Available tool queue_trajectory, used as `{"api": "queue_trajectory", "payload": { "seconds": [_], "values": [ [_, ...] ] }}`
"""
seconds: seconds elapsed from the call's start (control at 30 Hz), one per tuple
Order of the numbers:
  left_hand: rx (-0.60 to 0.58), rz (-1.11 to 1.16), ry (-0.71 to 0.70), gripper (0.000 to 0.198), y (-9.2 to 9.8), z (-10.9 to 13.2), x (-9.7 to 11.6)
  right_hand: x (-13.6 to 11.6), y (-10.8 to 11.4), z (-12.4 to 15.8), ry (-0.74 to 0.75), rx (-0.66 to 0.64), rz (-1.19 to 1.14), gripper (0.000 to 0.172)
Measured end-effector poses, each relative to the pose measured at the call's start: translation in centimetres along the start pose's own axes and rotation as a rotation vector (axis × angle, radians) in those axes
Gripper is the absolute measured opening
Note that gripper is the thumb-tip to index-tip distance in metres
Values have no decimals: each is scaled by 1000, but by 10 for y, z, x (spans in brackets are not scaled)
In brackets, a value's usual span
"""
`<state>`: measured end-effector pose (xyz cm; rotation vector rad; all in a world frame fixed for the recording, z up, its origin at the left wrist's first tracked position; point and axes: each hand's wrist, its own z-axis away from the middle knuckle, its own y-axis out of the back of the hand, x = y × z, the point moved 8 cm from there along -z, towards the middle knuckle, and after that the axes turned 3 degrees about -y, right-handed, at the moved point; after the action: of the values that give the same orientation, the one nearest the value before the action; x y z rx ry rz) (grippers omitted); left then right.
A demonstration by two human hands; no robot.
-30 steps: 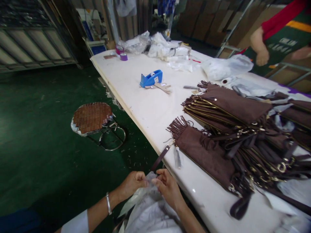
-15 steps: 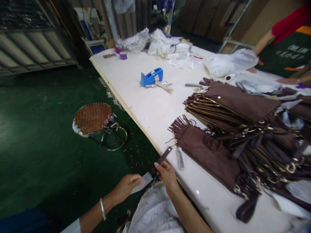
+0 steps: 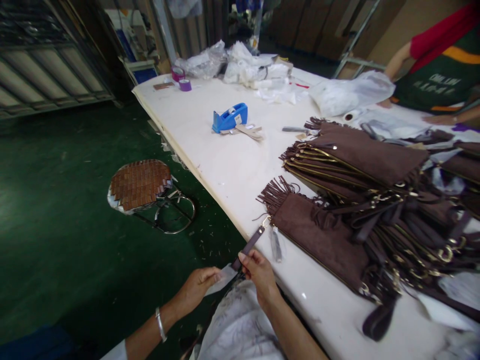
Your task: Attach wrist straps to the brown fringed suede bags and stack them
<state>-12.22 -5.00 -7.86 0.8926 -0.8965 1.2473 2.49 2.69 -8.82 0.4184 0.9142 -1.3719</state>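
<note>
A brown fringed bag (image 3: 318,235) lies on the white table with a dark strap (image 3: 252,243) clipped to its near-left corner. Over the table's edge, my right hand (image 3: 259,272) pinches that strap between thumb and fingers. My left hand (image 3: 198,287), wearing a silver bangle, grips a translucent white wrapper (image 3: 222,280) at the strap's lower end. Whether the strap runs inside the wrapper I cannot tell. Beside the clip lies a small grey piece in clear plastic (image 3: 276,245).
More brown bags (image 3: 360,160) are piled at the right. A blue tape dispenser (image 3: 230,118), purple tape rolls (image 3: 185,85) and plastic bags (image 3: 247,65) sit farther back. On the green floor stands a round stool (image 3: 140,185). A co-worker in a green apron (image 3: 435,82) stands at the far right.
The view has shifted slightly. My left hand is a little nearer the right hand, still on the wrapper. The right hand keeps its hold on the strap.
</note>
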Motion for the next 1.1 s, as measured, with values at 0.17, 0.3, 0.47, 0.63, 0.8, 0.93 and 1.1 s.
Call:
{"api": "queue_trajectory", "payload": {
  "seconds": [0.17,0.3,0.47,0.63,0.8,0.93,1.1],
  "values": [
    [81,81,24,46,-6,-7,-4,1,3,1,20,12,0,38],
    [140,178,63,48,-16,-10,0,-1,8,4,15,51,29,38],
    [194,335,129,49,-28,-11,13,-2,7,6,-1,82,-21,36],
    [168,446,162,45,-43,-18,28,-5,2,2,47,68,-112,38],
    [210,329,177,43,-45,-36,30,-1,7,-5,98,46,-91,37],
    [187,239,161,46,-46,-49,28,-3,13,1,94,43,93,29],
    [144,17,143,44,-19,-47,17,-69,22,35,369,53,791,21]
  ]
}}
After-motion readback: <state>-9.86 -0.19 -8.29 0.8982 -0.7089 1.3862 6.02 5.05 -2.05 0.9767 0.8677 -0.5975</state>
